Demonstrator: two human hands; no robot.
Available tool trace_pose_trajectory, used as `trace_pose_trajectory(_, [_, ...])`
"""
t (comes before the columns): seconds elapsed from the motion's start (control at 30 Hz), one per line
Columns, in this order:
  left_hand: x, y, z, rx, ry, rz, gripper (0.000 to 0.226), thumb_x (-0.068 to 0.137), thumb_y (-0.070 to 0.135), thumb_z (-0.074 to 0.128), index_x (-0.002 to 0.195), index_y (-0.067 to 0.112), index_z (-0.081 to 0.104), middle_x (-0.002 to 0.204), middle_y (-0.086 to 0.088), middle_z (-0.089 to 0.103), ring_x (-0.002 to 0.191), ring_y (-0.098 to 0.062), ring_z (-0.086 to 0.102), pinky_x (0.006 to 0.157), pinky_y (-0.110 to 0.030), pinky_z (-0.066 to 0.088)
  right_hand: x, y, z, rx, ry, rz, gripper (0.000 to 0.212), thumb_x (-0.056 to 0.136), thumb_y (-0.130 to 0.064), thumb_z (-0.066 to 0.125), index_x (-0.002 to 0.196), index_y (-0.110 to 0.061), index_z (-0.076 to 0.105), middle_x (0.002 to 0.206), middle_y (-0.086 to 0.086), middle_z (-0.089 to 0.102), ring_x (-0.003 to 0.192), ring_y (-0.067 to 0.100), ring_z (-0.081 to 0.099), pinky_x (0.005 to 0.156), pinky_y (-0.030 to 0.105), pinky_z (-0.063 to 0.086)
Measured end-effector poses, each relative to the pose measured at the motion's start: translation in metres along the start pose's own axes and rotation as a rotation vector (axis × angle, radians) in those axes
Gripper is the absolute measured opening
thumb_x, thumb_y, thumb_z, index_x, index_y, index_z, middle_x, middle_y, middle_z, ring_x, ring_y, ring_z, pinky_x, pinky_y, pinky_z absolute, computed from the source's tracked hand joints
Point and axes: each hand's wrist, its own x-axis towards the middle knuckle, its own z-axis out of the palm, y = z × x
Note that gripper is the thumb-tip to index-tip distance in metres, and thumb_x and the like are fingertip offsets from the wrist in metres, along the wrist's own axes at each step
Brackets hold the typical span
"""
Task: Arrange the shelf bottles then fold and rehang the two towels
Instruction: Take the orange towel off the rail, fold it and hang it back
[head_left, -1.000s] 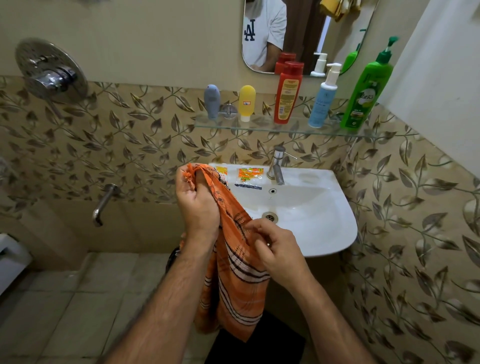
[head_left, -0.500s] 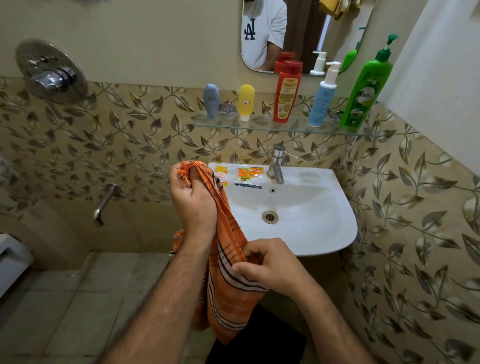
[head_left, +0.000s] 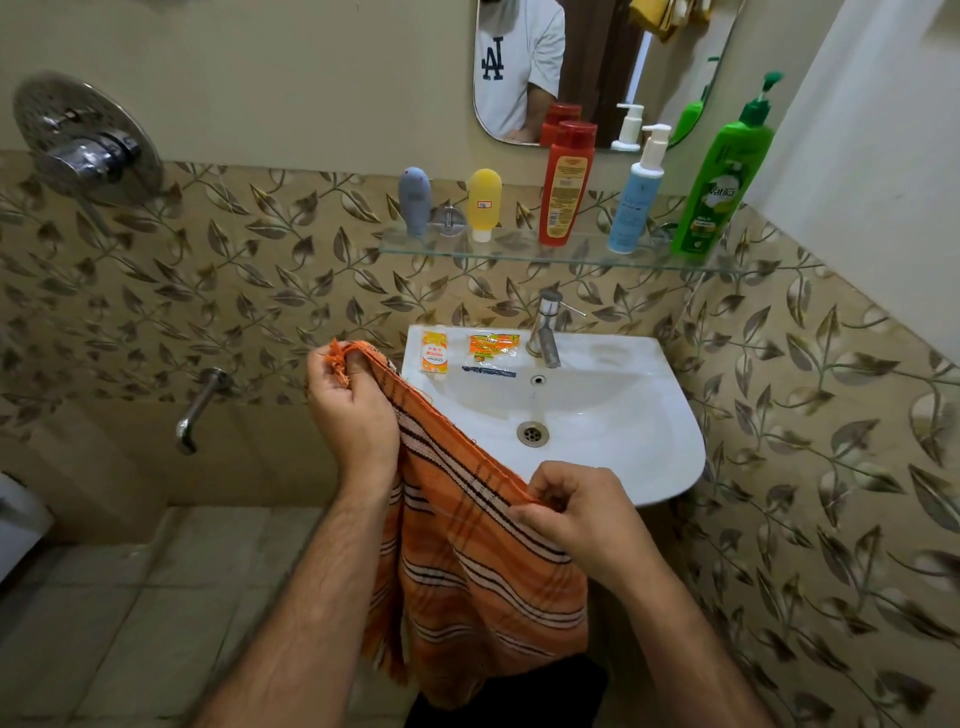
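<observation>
Head view: the left hand (head_left: 353, 410) pinched one frayed corner of the orange striped towel (head_left: 483, 577), raised beside the sink (head_left: 649, 441) rim. The right hand (head_left: 576, 514) gripped the towel's upper edge lower down, in front of the basin. The cloth stretched taut and slanting between both grips, the remainder hanging below the wrists. On the glass shelf (head_left: 519, 249) stood a grey tube (head_left: 414, 200), yellow tube (head_left: 484, 203), red bottle (head_left: 566, 184), blue pump bottle (head_left: 636, 195) and green pump bottle (head_left: 724, 176), all upright in a row.
</observation>
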Motion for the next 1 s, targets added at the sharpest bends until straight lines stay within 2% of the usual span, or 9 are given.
trace_pose_trajectory(0.1, [0.002,-0.004,0.0,0.001,0.001,-0.018,0.024,0.097,0.021,0.048,0.085,0.042,0.052,0.085,0.011,0.058,0.08,-0.014,0.057,0.079,-0.036,0.05,-0.003,0.002,-0.004,-0.029,-0.005,0.001,0.01,0.078,-0.033,0.082,0.078,-0.028,0.074,0.073,-0.01,0.072,0.07,0.007,0.068,0.068,0.039,0.059])
trace_pose_trajectory(0.2, [0.001,-0.003,0.0,0.008,-0.012,0.007,0.024,0.097,0.018,0.048,0.086,0.039,0.05,0.085,0.012,0.058,0.08,-0.011,0.056,0.08,-0.034,0.049,-0.004,0.003,-0.008,-0.026,0.02,0.051,0.007,0.079,-0.029,0.081,0.077,-0.028,0.074,0.075,-0.012,0.073,0.072,0.007,0.07,0.07,0.038,0.06])
trace_pose_trajectory(0.43, [0.0,-0.004,0.005,0.015,-0.049,0.058,0.014,0.094,0.025,0.049,0.086,0.036,0.048,0.086,0.008,0.057,0.082,-0.014,0.056,0.079,-0.03,0.048,-0.001,-0.002,-0.011,-0.111,0.149,0.217,0.026,0.074,-0.026,0.085,0.067,-0.019,0.061,0.066,-0.004,0.067,0.065,0.012,0.065,0.064,0.037,0.057])
trace_pose_trajectory(0.53, [0.001,-0.009,0.004,0.021,-0.061,0.067,0.011,0.093,0.027,0.049,0.087,0.035,0.049,0.087,0.007,0.057,0.083,-0.014,0.055,0.08,-0.032,0.048,0.0,-0.002,-0.014,-0.085,0.127,0.252,0.03,0.074,-0.022,0.085,0.078,-0.02,0.055,0.068,0.0,0.064,0.06,0.013,0.058,0.053,0.029,0.047])
trace_pose_trajectory(0.63, [0.001,-0.012,0.003,0.035,-0.073,0.068,0.012,0.093,0.026,0.05,0.087,0.036,0.05,0.085,0.01,0.057,0.082,-0.015,0.056,0.08,-0.033,0.048,0.003,-0.001,-0.016,-0.113,-0.002,0.282,0.025,0.078,-0.025,0.082,0.094,-0.026,0.063,0.076,-0.003,0.066,0.067,0.009,0.062,0.056,0.023,0.047])
trace_pose_trajectory(0.73, [-0.001,-0.012,0.004,0.04,-0.072,0.065,0.014,0.093,0.025,0.05,0.085,0.036,0.049,0.084,0.011,0.057,0.082,-0.014,0.055,0.079,-0.031,0.048,0.006,0.0,-0.017,-0.211,-0.081,0.288,0.005,0.084,-0.027,0.075,0.083,-0.023,0.073,0.076,-0.007,0.069,0.072,0.008,0.066,0.067,0.028,0.057])
trace_pose_trajectory(0.83, [-0.002,-0.013,0.004,0.061,-0.059,0.064,0.018,0.095,0.02,0.051,0.085,0.034,0.05,0.082,0.013,0.056,0.079,-0.012,0.055,0.077,-0.028,0.047,0.005,0.004,-0.019,-0.217,-0.063,0.298,0.011,0.086,-0.029,0.073,0.077,-0.022,0.072,0.077,-0.007,0.07,0.073,0.009,0.067,0.072,0.032,0.059])
trace_pose_trajectory(0.9, [0.0,-0.015,0.003,0.09,-0.049,0.033,0.02,0.097,0.016,0.051,0.085,0.031,0.05,0.081,0.012,0.056,0.077,-0.012,0.054,0.075,-0.027,0.047,0.006,0.008,-0.023,-0.188,-0.051,0.299,0.017,0.087,-0.031,0.071,0.075,-0.02,0.067,0.074,-0.004,0.069,0.071,0.013,0.066,0.069,0.036,0.059])
trace_pose_trajectory(1.0, [0.005,-0.025,0.002,0.166,-0.051,-0.029,0.02,0.097,0.016,0.052,0.08,0.027,0.05,0.077,0.01,0.056,0.073,-0.013,0.054,0.071,-0.032,0.047,0.009,0.015,-0.03,0.056,-0.047,0.285,0.021,0.089,-0.027,0.067,0.078,-0.011,0.061,0.064,0.005,0.062,0.059,0.021,0.058,0.064,0.043,0.053])
